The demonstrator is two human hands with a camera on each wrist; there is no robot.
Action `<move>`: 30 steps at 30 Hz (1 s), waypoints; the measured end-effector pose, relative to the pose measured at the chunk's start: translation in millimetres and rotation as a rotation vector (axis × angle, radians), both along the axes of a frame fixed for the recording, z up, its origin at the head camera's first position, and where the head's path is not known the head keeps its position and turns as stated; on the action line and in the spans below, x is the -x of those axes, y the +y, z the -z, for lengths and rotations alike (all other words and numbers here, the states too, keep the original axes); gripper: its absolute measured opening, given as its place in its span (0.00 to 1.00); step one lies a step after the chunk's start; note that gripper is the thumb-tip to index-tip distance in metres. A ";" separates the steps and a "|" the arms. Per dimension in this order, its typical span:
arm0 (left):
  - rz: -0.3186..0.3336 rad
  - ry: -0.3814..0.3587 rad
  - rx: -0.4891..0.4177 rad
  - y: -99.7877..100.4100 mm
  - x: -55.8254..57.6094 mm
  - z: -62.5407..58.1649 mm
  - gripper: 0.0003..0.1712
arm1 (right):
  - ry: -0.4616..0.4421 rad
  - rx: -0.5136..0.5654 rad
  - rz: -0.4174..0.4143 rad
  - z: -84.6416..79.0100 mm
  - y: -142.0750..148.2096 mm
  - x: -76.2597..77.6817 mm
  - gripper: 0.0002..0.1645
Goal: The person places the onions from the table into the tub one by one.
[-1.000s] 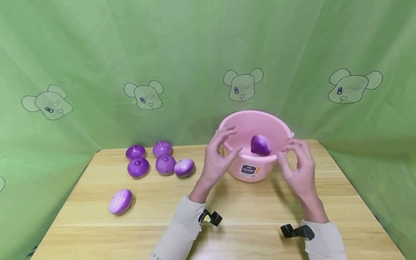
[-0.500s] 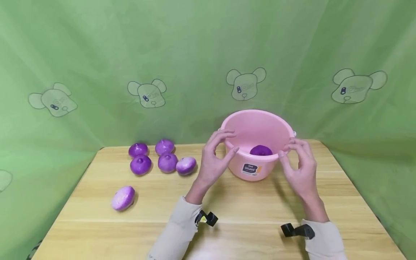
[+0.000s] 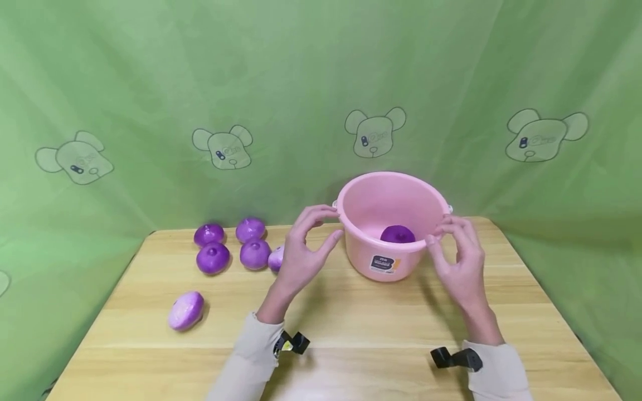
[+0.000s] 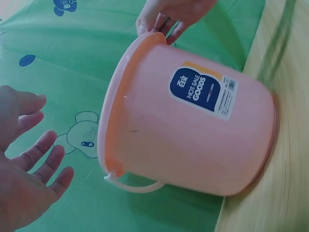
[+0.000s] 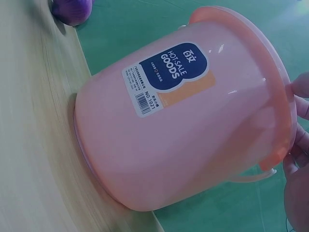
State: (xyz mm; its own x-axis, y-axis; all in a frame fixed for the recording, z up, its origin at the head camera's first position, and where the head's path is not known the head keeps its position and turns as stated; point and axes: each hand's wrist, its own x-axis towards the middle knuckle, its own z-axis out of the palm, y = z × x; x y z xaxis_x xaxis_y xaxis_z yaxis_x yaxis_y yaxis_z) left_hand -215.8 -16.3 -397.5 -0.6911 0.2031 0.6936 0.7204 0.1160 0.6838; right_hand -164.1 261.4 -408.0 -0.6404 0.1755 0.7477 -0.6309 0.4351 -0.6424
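Observation:
A pink bucket [image 3: 358, 250] stands upright on the table, with one purple onion [image 3: 398, 234] lying inside, its lower part hidden by the near rim. My right hand [image 3: 463, 262] holds the bucket's right rim between thumb and fingers; the right wrist view shows these fingers [image 5: 300, 145] at the rim. Just left of the bucket is my left hand [image 3: 303, 259], holding nothing, its thumb and fingers spread apart. The left wrist view shows a gap between those fingers [image 4: 46, 164] and the bucket. My left hand partly covers a pale purple onion [image 3: 275, 259].
Several purple onions [image 3: 213, 258] sit grouped at the table's back left. A paler onion [image 3: 186, 311] lies by itself nearer the front left. Behind the wooden table [image 3: 371, 345] hangs a green curtain [image 3: 301, 83]. The bucket's white handle [image 4: 135, 187] hangs down on its left side.
The purple onion has dropped from mid-air inside the bucket to lower down in it. My left hand has moved left, away from above the rim. My right hand stays at the rim.

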 end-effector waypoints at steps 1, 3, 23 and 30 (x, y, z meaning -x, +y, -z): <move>-0.006 -0.001 0.013 -3.4 -1.4 0.4 0.18 | -0.006 -0.002 -0.001 0.4 -0.4 0.0 0.07; -0.018 -0.002 0.035 -10.0 -3.7 1.8 0.18 | -0.015 -0.008 0.000 0.8 -1.4 -0.1 0.07; -0.171 0.010 0.177 -79.6 -1.9 8.6 0.19 | -0.012 -0.016 0.028 1.0 -2.4 -2.3 0.07; -0.174 -0.046 0.197 -97.3 1.2 9.6 0.20 | -0.005 -0.020 0.017 0.5 -1.5 -0.7 0.07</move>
